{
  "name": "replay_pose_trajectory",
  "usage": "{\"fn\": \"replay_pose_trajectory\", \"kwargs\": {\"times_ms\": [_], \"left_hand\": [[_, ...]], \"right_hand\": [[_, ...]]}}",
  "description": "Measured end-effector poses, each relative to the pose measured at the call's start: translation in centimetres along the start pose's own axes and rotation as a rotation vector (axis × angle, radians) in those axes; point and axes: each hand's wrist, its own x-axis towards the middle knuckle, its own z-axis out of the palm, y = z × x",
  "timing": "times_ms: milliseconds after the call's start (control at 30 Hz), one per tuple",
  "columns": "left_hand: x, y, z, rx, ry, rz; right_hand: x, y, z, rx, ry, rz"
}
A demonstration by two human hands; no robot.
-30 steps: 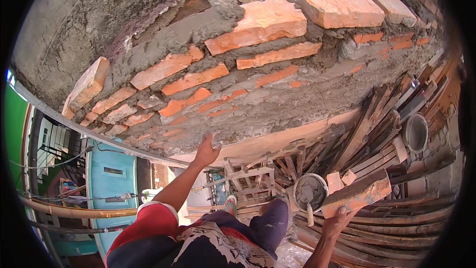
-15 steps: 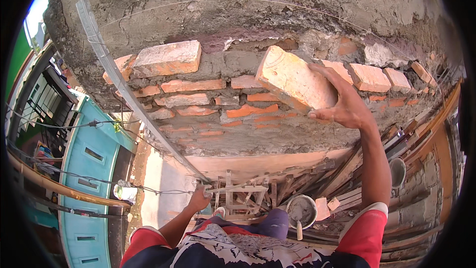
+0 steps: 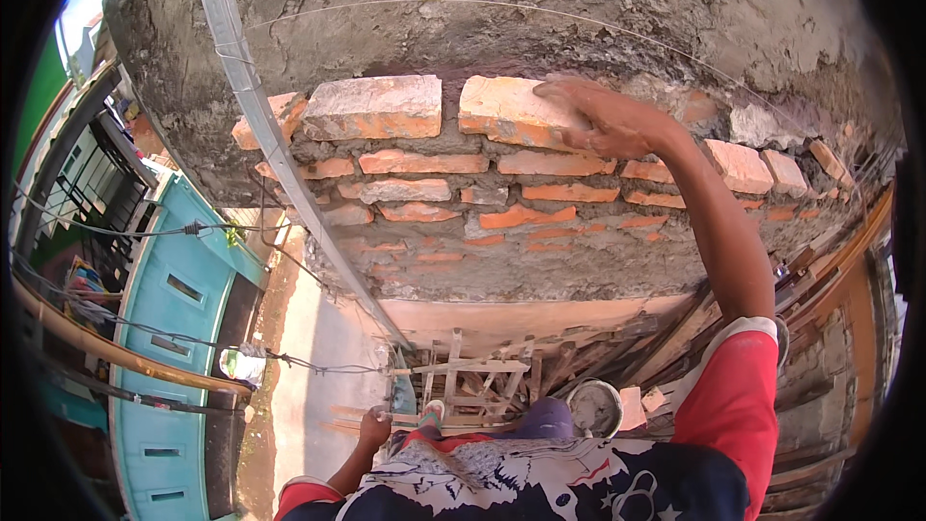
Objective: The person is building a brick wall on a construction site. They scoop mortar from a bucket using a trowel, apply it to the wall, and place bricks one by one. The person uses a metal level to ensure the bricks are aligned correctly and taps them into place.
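An orange-red brick [image 3: 509,108] lies flat on the top course of the wall, its right end under my right hand [image 3: 608,119]. The fingers of that hand grip its top and front side. To its left, across a narrow gap, sits another brick [image 3: 374,108] on the same course. My left hand [image 3: 373,426] is low beside my body, fingers curled closed; what they hold, if anything, cannot be made out. Grey mortar fills the joints of the brick wall [image 3: 424,191] below.
A metal channel [image 3: 253,101] slants across the wall's left part, with a thin string [image 3: 463,2] running right from it. Below are a mortar bucket [image 3: 595,408], brick pieces [image 3: 632,408] and wooden scaffolding [image 3: 473,367]. Wires [image 3: 318,367] cross at left before a turquoise wall [image 3: 178,299].
My right hand has lowered the brick from in front of the wall onto the top course, turning it level. My left hand has drawn down from the wooden rail. The view has shifted.
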Motion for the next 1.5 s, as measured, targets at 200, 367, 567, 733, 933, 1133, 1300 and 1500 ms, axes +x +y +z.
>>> {"fn": "replay_pose_trajectory", "kwargs": {"times_ms": [200, 367, 567, 733, 933, 1133, 1300, 1500], "left_hand": [[1.1, -3.8, -0.5, 0.088, -0.102, -0.110], [3.0, -4.2, -0.2, 0.082, -0.124, -0.098], [4.5, -1.7, 0.1, -0.134, -0.089, -0.160], [3.7, 0.8, -0.7, -0.185, -0.138, -0.151], [3.6, -1.3, -0.4, -0.082, -0.156, -0.092], [5.2, -7.8, -0.9, 0.230, -0.237, 0.214], [5.3, -4.2, -2.7, 0.043, -0.134, -0.034], [5.2, -2.3, -2.0, -0.115, -0.176, -0.168]], "right_hand": [[0.6, -1.0, 2.2, -0.115, 0.176, -0.018], [1.4, -0.9, 2.2, -0.085, 0.162, -0.027], [1.9, -1.3, 2.1, -0.103, 0.133, 0.026], [1.7, -1.3, 2.1, -0.068, 0.097, 0.074], [-0.2, 2.1, -1.9, 0.010, 0.172, 0.178], [-0.2, -0.7, 0.0, -0.016, 0.097, 0.120], [-0.2, -0.4, 1.5, 0.002, 0.118, 0.095], [-0.5, -1.1, 2.2, -0.038, 0.151, 0.117]]}}
